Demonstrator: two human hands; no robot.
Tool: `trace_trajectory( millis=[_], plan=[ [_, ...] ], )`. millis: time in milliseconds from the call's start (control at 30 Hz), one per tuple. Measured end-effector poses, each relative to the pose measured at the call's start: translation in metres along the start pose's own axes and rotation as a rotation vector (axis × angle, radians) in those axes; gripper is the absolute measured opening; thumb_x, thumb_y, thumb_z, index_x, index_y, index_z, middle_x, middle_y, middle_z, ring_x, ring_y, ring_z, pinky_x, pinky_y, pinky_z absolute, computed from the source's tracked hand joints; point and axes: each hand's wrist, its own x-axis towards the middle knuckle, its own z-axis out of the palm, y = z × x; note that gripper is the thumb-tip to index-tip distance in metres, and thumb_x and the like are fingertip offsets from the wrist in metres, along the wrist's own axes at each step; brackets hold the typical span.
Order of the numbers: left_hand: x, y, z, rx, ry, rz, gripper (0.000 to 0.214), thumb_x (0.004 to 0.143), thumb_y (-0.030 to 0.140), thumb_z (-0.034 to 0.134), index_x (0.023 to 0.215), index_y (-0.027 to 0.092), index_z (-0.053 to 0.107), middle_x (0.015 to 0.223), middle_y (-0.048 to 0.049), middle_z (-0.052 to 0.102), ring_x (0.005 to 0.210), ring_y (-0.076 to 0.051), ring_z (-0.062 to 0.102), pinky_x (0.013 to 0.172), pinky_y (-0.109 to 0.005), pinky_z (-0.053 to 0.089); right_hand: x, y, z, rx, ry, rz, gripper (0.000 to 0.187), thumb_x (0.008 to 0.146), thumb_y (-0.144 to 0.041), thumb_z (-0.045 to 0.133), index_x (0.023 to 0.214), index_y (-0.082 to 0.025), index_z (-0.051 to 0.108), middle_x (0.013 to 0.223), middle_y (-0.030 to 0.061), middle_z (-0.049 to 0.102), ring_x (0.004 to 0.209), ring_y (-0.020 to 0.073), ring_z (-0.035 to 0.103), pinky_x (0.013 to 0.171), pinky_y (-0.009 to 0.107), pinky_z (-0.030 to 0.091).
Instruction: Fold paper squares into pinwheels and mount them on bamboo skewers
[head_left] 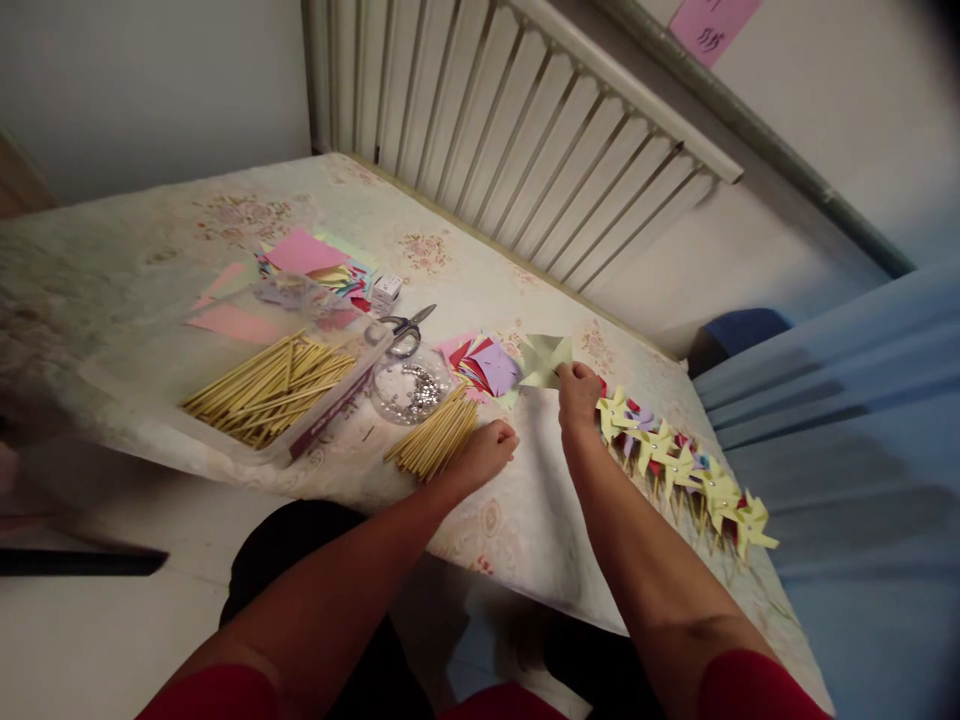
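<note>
From where I stand, the person's right hand (579,393) is out over the flowered counter (544,540), its grip closed on the near right corner of a pale green paper square (537,358). That square is just right of a small stack of coloured papers (495,366), lilac, red and pink among them. The left hand (489,452) is nearer the person, low over the cloth, fingers curled in; I can't tell whether anything is pinched there. It sits just beside the right end of a loose bundle of thin yellowish sticks (429,442).

Left of the bundle's far end is a round clear dish (377,404) with little shiny bits in it, and beyond that dish lie scissors (406,336), partly spread, blades pointing far and right. Further left I see a clear plastic box (225,443) heaped with more sticks (277,388). Behind it are a scattered paper pile (306,252), a pink sheet on top, and a small white carton (386,289).

Over to the right, finished pinwheels (679,465) lie in a row, mostly pale yellow in front, red and lilac showing behind. A radiator (540,130) stands along the far edge, and a blue curtain (847,400) hangs on the right.
</note>
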Motion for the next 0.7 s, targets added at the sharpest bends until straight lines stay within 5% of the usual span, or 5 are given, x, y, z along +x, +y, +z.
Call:
trace_trajectory(
  millis=[333,700],
  plan=[
    [0.004,0.006,-0.008,-0.556,0.058,0.020,0.043,0.081,0.040,0.058,0.117,0.016,0.055,0.127,-0.0118,0.058,0.114,-0.019,0.055,0.090,-0.029,0.047,-0.067,-0.014,-0.049,0.602,-0.277,0.302,0.020,0.063,-0.034,0.066,0.073,-0.017,0.061,0.061,-0.0056,0.055,0.050,0.0086,0.046,0.050,0.021,0.038],
    [0.001,0.016,-0.003,-0.935,-0.169,0.072,0.054,0.066,0.023,0.072,0.118,0.012,0.061,0.108,-0.0116,0.070,0.095,-0.022,0.065,0.084,-0.034,0.049,-0.108,-0.003,-0.050,0.612,-0.375,0.379,0.019,0.066,-0.034,0.070,0.073,-0.017,0.065,0.060,-0.0047,0.060,0.050,0.0080,0.047,0.048,0.020,0.036]
  ],
)
